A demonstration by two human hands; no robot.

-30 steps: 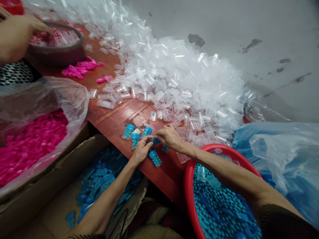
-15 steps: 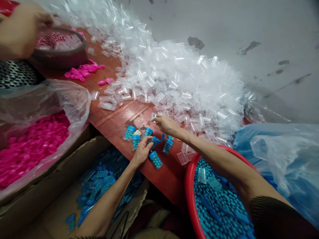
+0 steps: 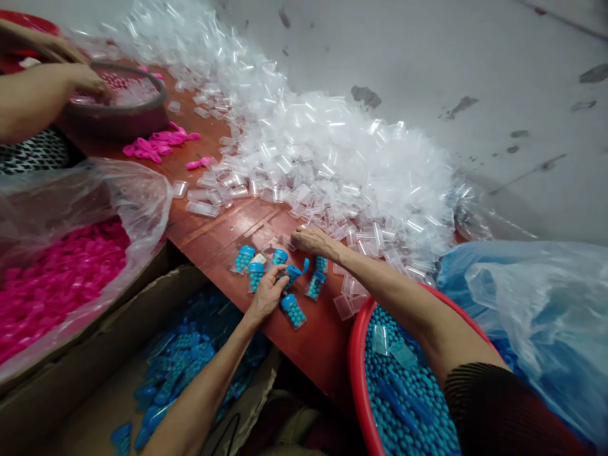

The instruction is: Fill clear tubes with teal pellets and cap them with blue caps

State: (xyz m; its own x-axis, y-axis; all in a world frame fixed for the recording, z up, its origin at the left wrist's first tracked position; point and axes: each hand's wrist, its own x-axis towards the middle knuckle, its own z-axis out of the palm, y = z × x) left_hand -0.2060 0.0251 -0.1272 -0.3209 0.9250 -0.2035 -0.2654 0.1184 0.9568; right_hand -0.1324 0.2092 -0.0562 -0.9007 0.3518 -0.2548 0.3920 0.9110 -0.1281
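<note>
Blue plastic cap (image 3: pixel 293 273) with an upturned tab, low in the middle of the tabletop (image 3: pixel 318 361), pinched between thumb and fingertips of the left hand (image 3: pixel 268 294). Underside partly hidden by the fingers; cannot tell if joined to a container. Probably very light, fairly stiff and a little slippery, with some give in the thin tab; best taken by the rim, with a gentle pinch.

Nearest, at lower right, a red tub (image 3: pixel 357 367) full of blue beads (image 3: pixel 418 386), with a few clear pieces on top. At lower left, an open cardboard box (image 3: pixel 90 348) with blue pieces (image 3: pixel 190 354) inside, and beside it a clear plastic bag (image 3: pixel 147 180) around bright pink pieces (image 3: pixel 61 278).

Around the left hand, several bead-filled containers (image 3: pixel 293 311) with blue lids, lying loosely on the tabletop. Just beyond, the right hand (image 3: pixel 313 242), fingers drawn together at the near edge of a big heap of clear containers (image 3: pixel 332 139); cannot tell whether gripping anything.

Farther off at upper left, loose pink pieces near a dark basin (image 3: pixel 121 117), with a co-worker's hand (image 3: pixel 90 82) reaching into it. Behind everything, a grey, stained wall (image 3: pixel 427 50).
</note>
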